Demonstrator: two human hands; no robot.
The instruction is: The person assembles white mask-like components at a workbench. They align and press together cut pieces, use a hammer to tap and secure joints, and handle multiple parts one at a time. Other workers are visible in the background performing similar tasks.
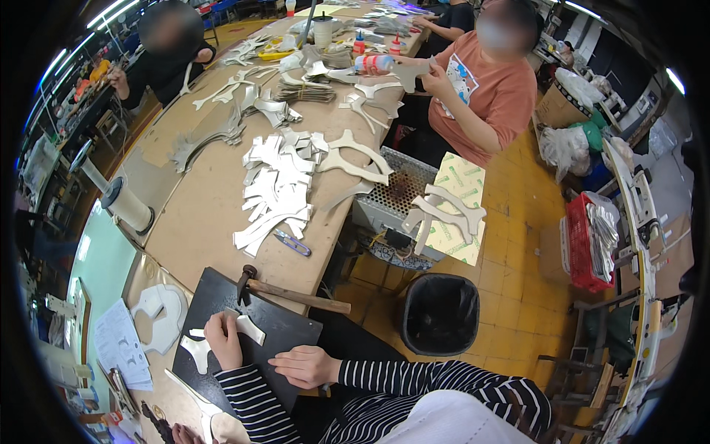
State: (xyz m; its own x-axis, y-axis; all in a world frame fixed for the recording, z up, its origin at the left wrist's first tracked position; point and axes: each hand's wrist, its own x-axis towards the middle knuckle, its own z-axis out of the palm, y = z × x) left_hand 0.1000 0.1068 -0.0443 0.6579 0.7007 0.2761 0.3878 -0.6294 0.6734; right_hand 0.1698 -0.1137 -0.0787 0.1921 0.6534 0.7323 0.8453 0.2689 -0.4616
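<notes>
On a black board [255,292] at the table's near edge lies a white, curved, cut-out piece [250,330]. My left hand [224,340] is closed over its middle, with the fingers curled down and partly hiding it; another white end [196,354] shows left of the hand. My right hand [305,366] rests on the board's right part, its fingers extended and holding nothing. A hammer with a wooden handle [299,295] lies across the board's far side, its dark head [245,285] just beyond my left hand.
White cut pieces [277,189] are heaped ahead, near blue-handled snips [292,242]. A black bin [440,314] stands right of the table. One co-worker [481,89] holds a grey piece; another sits far left. A thread spool [129,207] and paper sheet [122,344] lie left.
</notes>
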